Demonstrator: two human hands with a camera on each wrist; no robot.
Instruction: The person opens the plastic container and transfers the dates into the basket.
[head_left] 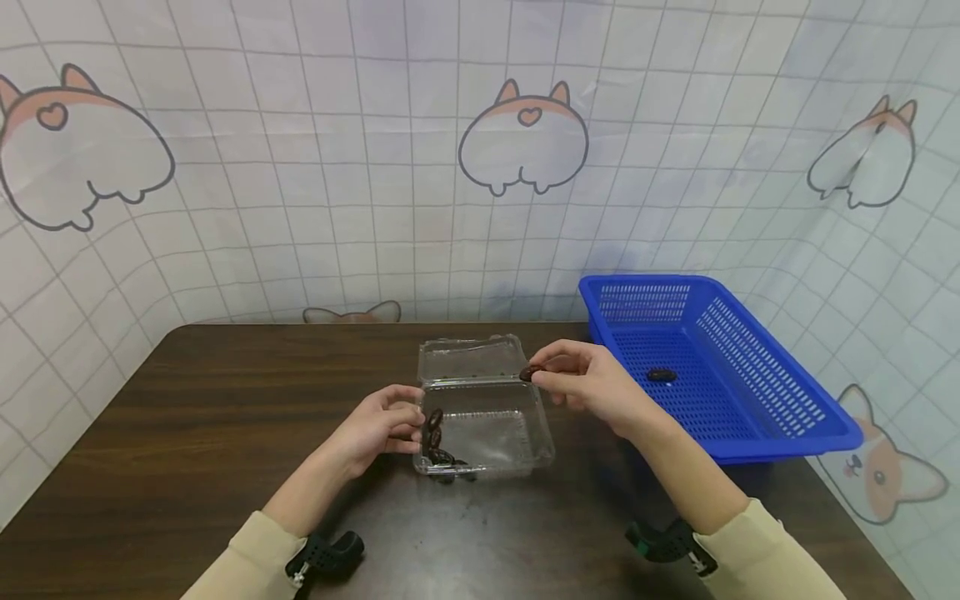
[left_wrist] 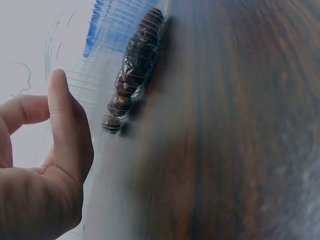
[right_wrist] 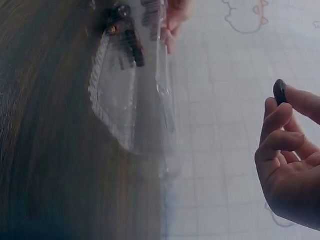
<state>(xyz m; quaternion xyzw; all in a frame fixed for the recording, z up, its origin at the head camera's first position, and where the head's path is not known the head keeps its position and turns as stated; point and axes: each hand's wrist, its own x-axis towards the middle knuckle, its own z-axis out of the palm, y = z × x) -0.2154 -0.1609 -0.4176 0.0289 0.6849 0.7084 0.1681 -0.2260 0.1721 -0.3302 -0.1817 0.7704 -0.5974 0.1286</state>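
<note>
In the head view an open clear plastic clamshell box sits on the table with its lid tipped back. Several dark brown, glossy dates lie along its left and near sides; they show through the wall in the left wrist view as a row of dates. My left hand holds the box's left rim with bent fingers. Above the box's right edge, my right hand pinches one date between thumb and fingertips, raised clear of the box in the right wrist view.
To the right stands a blue perforated plastic basket with a single date on its floor. The dark wood table extends left of the box. A tiled-pattern curtain hangs behind the table's far edge.
</note>
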